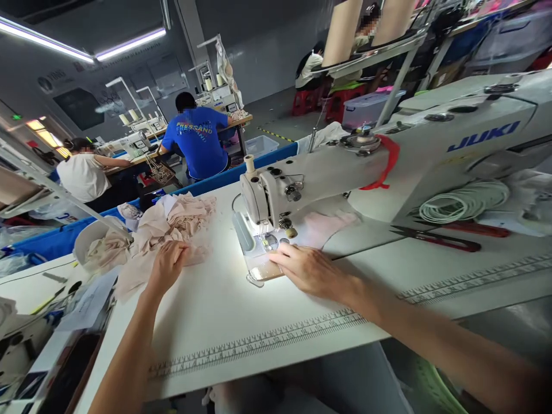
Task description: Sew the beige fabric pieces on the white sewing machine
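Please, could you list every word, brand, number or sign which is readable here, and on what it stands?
"JUKI": blue letters on the near sewing machine.
"JUKI": smaller, on a far sewing machine.
"RESSAND", first letter unclear: on the back of a blue shirt; the line below is unreadable.
Too small or blurred to read surely: ruler strip numbers, wall lettering, green sign.

Fabric (172,217) is piled on the desk (207,313), left of the sewing machine (388,172). At right, scissors (425,236) are laid before coiled cord (457,202).
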A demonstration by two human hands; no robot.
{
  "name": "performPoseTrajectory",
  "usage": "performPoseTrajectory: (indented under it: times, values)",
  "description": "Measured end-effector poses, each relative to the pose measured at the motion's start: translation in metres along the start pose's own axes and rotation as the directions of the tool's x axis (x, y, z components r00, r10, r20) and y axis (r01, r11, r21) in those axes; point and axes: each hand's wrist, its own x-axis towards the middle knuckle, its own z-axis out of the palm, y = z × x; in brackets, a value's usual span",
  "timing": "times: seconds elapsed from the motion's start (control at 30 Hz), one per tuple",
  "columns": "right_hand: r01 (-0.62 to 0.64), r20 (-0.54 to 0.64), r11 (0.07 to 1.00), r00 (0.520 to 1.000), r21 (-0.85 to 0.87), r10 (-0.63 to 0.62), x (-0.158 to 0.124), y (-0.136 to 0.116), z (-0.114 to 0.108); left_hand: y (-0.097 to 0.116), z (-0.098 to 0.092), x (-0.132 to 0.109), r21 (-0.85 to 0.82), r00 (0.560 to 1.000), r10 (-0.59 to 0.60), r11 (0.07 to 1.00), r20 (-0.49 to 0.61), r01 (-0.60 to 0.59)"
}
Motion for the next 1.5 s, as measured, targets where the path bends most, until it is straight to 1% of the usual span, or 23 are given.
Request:
performPoseTrajectory:
  times: [0.07,0.1,0.2,0.27,0.3,0.37,0.4,0.43,0.47,0.57,0.67,0.73,0.93,1.1,1.17,1.23,1.33,1.4,1.5]
  values:
    - [0.048,0.04,0.998,0.998,-0.034,-0.047,0.001,-0.005,0.001,0.012,-0.002,0.002,-0.092,0.999,-0.045,0.995,0.011,0.046]
    - [0.067,0.047,0.996,0.997,-0.053,-0.065,0.001,-0.008,0.002,0.02,-0.002,0.003,-0.131,0.997,-0.064,0.989,0.042,0.068]
    - [0.096,0.033,0.991,0.995,-0.088,-0.093,0.001,-0.016,0.003,0.053,0.002,0.009,-0.202,0.976,-0.055,0.975,0.21,0.098]
    - [0.099,0.025,0.99,0.995,-0.1,-0.097,0.0,-0.018,0.005,0.078,0.01,0.015,-0.224,0.937,-0.006,0.971,0.349,0.09]
    - [0.099,0.021,0.99,0.995,-0.103,-0.097,0.0,-0.019,0.006,0.09,0.016,0.018,-0.245,0.908,0.025,0.966,0.418,0.086]
    - [0.087,0.007,0.99,0.996,-0.108,-0.087,-0.002,-0.019,0.01,0.11,0.029,0.026,-0.317,0.837,0.086,0.942,0.541,0.108]
    - [0.082,-0.004,0.99,0.996,-0.114,-0.083,-0.002,-0.018,0.011,0.118,0.036,0.029,-0.353,0.809,0.102,0.926,0.58,0.137]
    - [0.08,-0.017,0.989,0.996,-0.121,-0.083,-0.003,-0.018,0.013,0.124,0.043,0.032,-0.379,0.793,0.099,0.909,0.602,0.175]
    - [0.081,-0.029,0.989,0.996,-0.127,-0.086,-0.004,-0.018,0.014,0.128,0.05,0.035,-0.392,0.787,0.077,0.894,0.612,0.218]
    - [0.096,-0.054,0.986,0.993,-0.136,-0.104,-0.005,-0.016,0.015,0.136,0.063,0.039,-0.383,0.794,-0.044,0.859,0.607,0.34]
    - [0.1,-0.049,0.985,0.993,-0.141,-0.108,-0.004,-0.017,0.014,0.138,0.067,0.039,-0.355,0.767,-0.127,0.831,0.629,0.429]
    - [0.099,-0.044,0.985,0.993,-0.144,-0.106,-0.004,-0.017,0.013,0.139,0.067,0.038,-0.326,0.756,-0.164,0.829,0.634,0.454]
    - [0.081,-0.064,0.987,0.994,-0.141,-0.09,-0.005,-0.019,0.012,0.145,0.068,0.034,-0.199,0.765,-0.244,0.878,0.596,0.435]
    - [0.058,-0.099,0.992,0.993,-0.112,-0.069,-0.012,-0.013,0.012,0.15,0.068,0.033,-0.114,0.751,-0.307,0.885,0.585,0.451]
    - [0.045,-0.113,0.994,0.992,-0.099,-0.056,-0.014,-0.01,0.011,0.15,0.069,0.032,-0.095,0.753,-0.321,0.888,0.575,0.45]
    - [0.03,-0.104,0.996,0.994,-0.089,-0.039,-0.014,-0.009,0.007,0.15,0.071,0.031,-0.09,0.763,-0.321,0.893,0.56,0.442]
    - [0.007,-0.056,0.997,0.998,-0.076,-0.012,-0.013,-0.011,0.002,0.148,0.073,0.028,-0.092,0.775,-0.324,0.894,0.543,0.439]
    - [-0.004,-0.032,0.997,0.999,-0.073,0.002,-0.011,-0.013,0.001,0.148,0.073,0.027,-0.092,0.773,-0.329,0.891,0.542,0.444]
    - [-0.006,-0.034,0.996,0.999,-0.09,0.003,-0.009,-0.014,0.002,0.149,0.073,0.027,-0.096,0.768,-0.323,0.891,0.553,0.443]
